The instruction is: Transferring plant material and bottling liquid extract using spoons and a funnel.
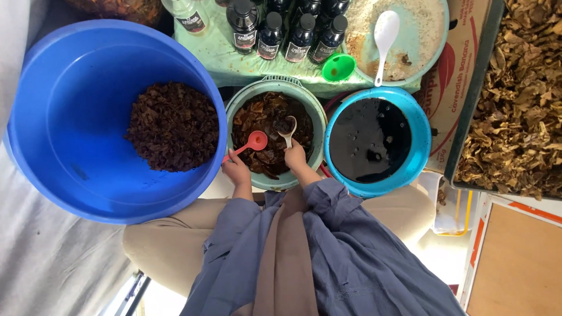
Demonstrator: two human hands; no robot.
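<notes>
Here, your left hand grips a light red spoon, your right hand a white spoon, both held at the handle ends, bowls beyond in slippery, sauce-soaked chips.

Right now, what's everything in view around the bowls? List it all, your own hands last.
large basin: one, blue, left, holding a heap of dark brown chips
middle bowl: one, pale green, centre, holding dark wet chips
small basin: one, light blue, right of centre, holding black liquid
bottles: several, dark with black caps, top centre
funnel: one, green, above the small basin
tray of pale powder: one, with a white spoon, top right
dried leaves: one pile, tan, far right
left hand: holds a red spoon
right hand: holds a grey spoon
</notes>
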